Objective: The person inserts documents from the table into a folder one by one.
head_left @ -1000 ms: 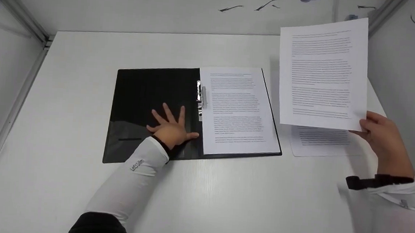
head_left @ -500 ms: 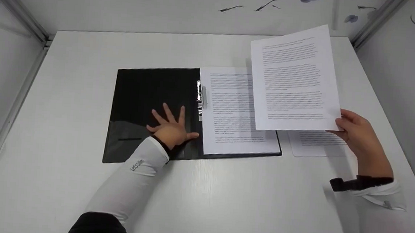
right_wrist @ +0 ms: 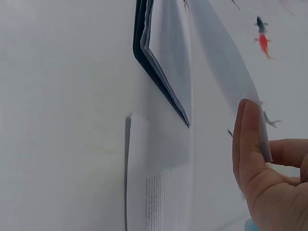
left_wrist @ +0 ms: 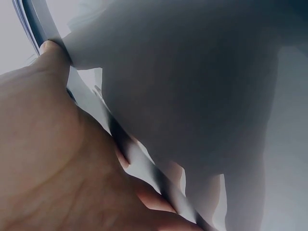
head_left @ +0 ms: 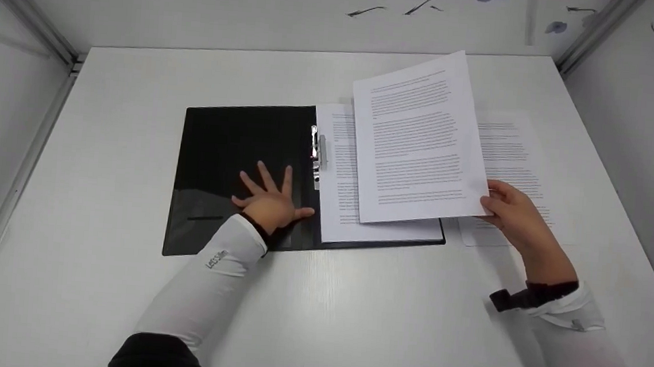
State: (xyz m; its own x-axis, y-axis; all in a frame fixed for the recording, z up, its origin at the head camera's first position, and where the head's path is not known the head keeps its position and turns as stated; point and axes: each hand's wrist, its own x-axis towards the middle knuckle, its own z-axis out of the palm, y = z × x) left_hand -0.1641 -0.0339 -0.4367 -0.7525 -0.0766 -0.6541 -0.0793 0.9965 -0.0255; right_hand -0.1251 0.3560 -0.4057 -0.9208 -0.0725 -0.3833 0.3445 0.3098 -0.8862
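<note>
A black folder (head_left: 238, 137) lies open on the white table, a metal clip (head_left: 314, 157) along its fold. Printed pages (head_left: 335, 230) lie on its right side. My left hand (head_left: 270, 208) rests on the left cover with fingers spread, thumb pointing toward the fold; its palm fills much of the left wrist view. With my right hand (head_left: 512, 211) I pinch the lower right corner of a printed sheet of paper (head_left: 416, 143), thumb on its front face. The sheet is raised and tilted over the folder's pages, covering much of them in the head view. In the right wrist view the sheet (right_wrist: 224, 57) stands above the folder.
To the folder's right lies another stack of printed paper (head_left: 505, 144), partly behind my right hand and the raised sheet. White panels with painted fish (head_left: 368, 12) stand behind the table (head_left: 318, 315) and at its sides.
My right hand has carried the sheet leftward and lower, from above the stack at the right to over the folder's pages. My left hand has stayed in place on the cover.
</note>
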